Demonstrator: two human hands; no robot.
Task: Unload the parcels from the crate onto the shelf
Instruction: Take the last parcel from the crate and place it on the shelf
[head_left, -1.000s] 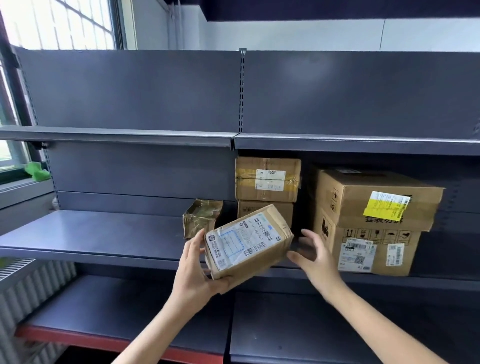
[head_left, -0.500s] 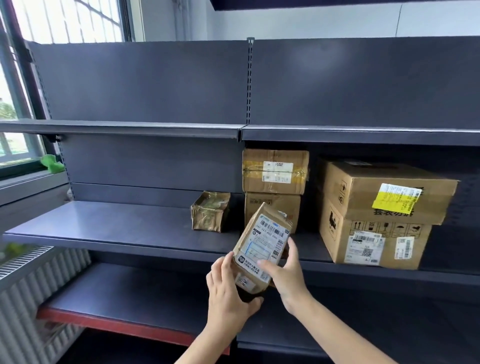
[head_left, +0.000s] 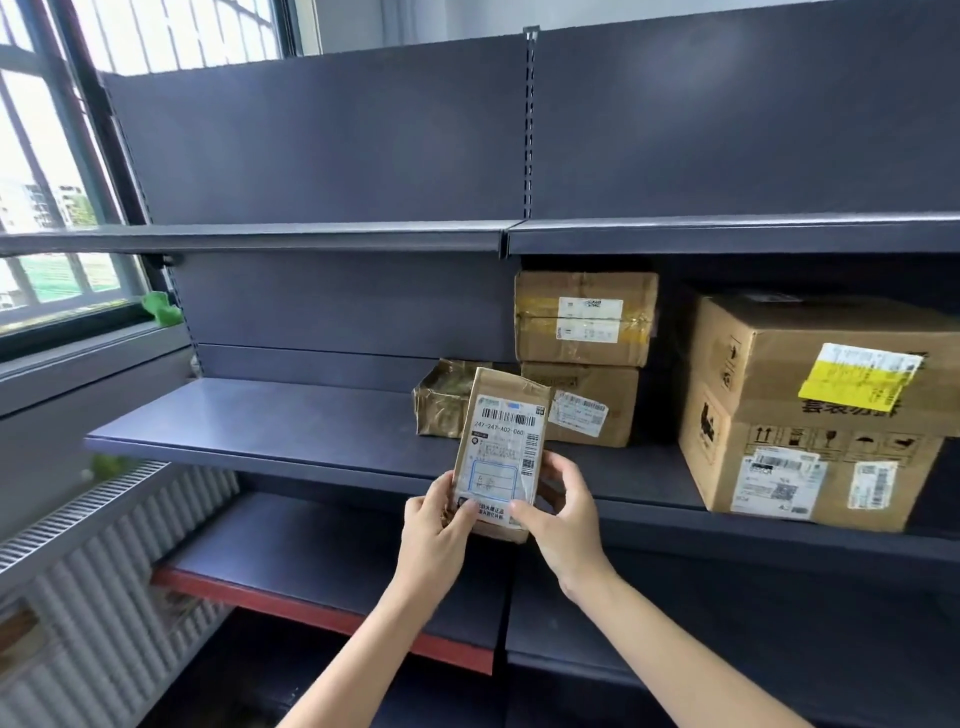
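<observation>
A small brown parcel (head_left: 501, 441) with a white barcode label stands upright in the air at the front edge of the middle shelf (head_left: 270, 421). My left hand (head_left: 436, 530) grips its lower left side and my right hand (head_left: 563, 525) its lower right side. Behind it on the shelf sit a small tape-wrapped parcel (head_left: 441, 397), two stacked cardboard boxes (head_left: 584, 358), and two larger stacked boxes (head_left: 810, 410) to the right. The crate is out of view.
The left half of the middle shelf is bare. An upper shelf (head_left: 311, 236) runs overhead and a lower shelf (head_left: 311, 551) with a red edge lies below. At the left are a window (head_left: 47, 171) and a ribbed radiator (head_left: 98, 571).
The parcel turned from lying tilted in my left hand to standing upright. My right hand came in and took hold of its right side. The view shifted left.
</observation>
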